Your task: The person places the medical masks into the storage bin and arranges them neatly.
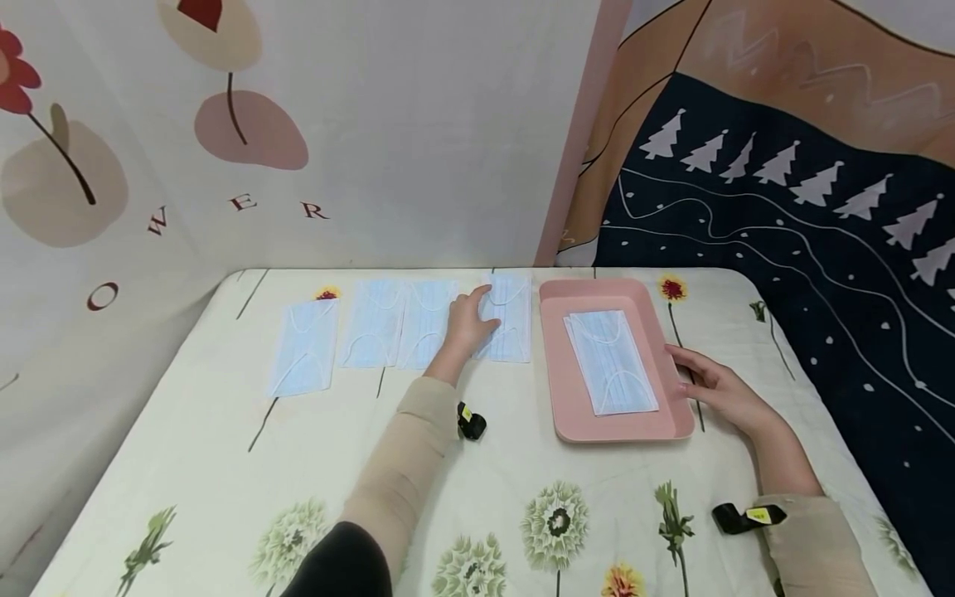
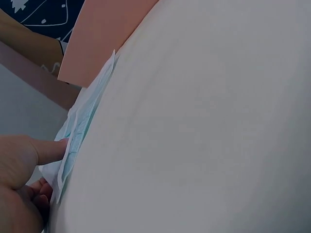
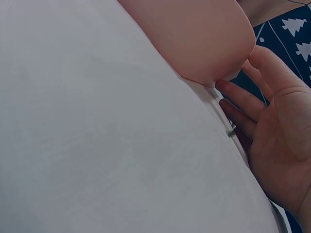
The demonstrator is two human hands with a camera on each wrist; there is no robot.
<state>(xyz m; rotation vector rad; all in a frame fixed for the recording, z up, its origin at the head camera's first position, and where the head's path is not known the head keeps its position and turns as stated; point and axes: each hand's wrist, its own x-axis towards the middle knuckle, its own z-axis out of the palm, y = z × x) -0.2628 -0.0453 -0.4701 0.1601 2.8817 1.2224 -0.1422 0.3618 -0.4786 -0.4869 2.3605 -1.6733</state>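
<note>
Currently | left hand (image 1: pixel 466 325) spread on mask (image 1: pixel 516 319) | right hand (image 1: pixel 719 391), loose-fingered, touches tray (image 1: pixel 559 373) | wall letters (image 1: pixel 242 202): O-W-E-R

Holds left hand (image 1: pixel 464 327) at left edge of rightmost mask (image 1: pixel 515 319) in row on flowered tablecloth (image 1: pixel 515 468); rests right hand (image 1: pixel 724 394) against right rim of pink tray (image 1: pixel 567 406) bearing overlapping masks (image 1: pixel 613 365).

Soft, even light is brightening the white, flower-printed, cloth-covered worktop (image 1: pixel 403 464) in the head view, where the shallow, pink, rectangular tray (image 1: pixel 574 427) is casting only a faint shadow. Both wrist views are looking dimmer and greyer; there the worktop's edge is bowing and its surface is blurring into near-featureless haze.
</note>
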